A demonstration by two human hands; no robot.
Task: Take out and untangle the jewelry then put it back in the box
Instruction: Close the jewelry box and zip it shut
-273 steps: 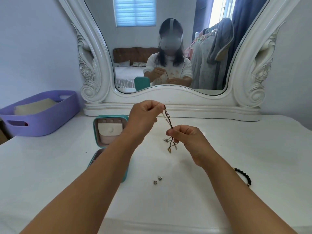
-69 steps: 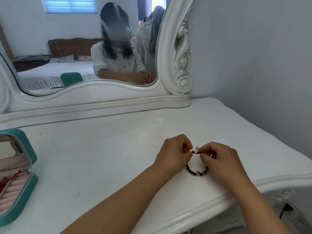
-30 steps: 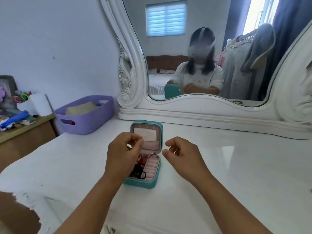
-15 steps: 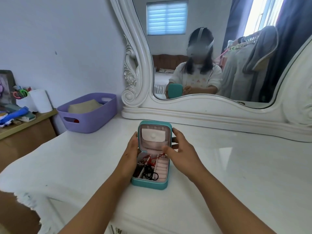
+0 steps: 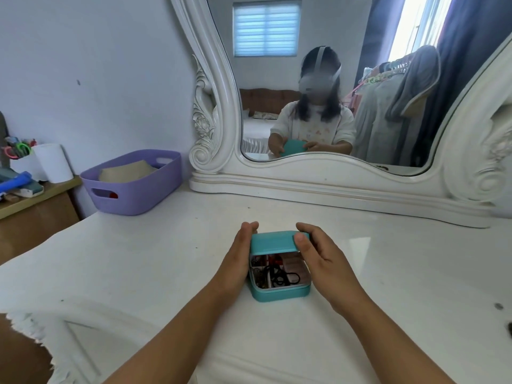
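Teal box (image 5: 279,292), lid (image 5: 273,243) half-lowered over tangled jewelry (image 5: 273,275).

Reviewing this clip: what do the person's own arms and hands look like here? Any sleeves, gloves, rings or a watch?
Both forearms are bare from the bottom edge of the picture up to the wrists; no sleeve reaches into the direct view. The left hand and right hand are ungloved, with no ring, watch or bracelet visible. In the mirror the reflection shows a white top whose sleeves end about the elbow.

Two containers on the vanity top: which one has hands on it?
The small teal jewelry box, its lid held half-closed between left hand and right hand. The purple basket sits untouched near the mirror.
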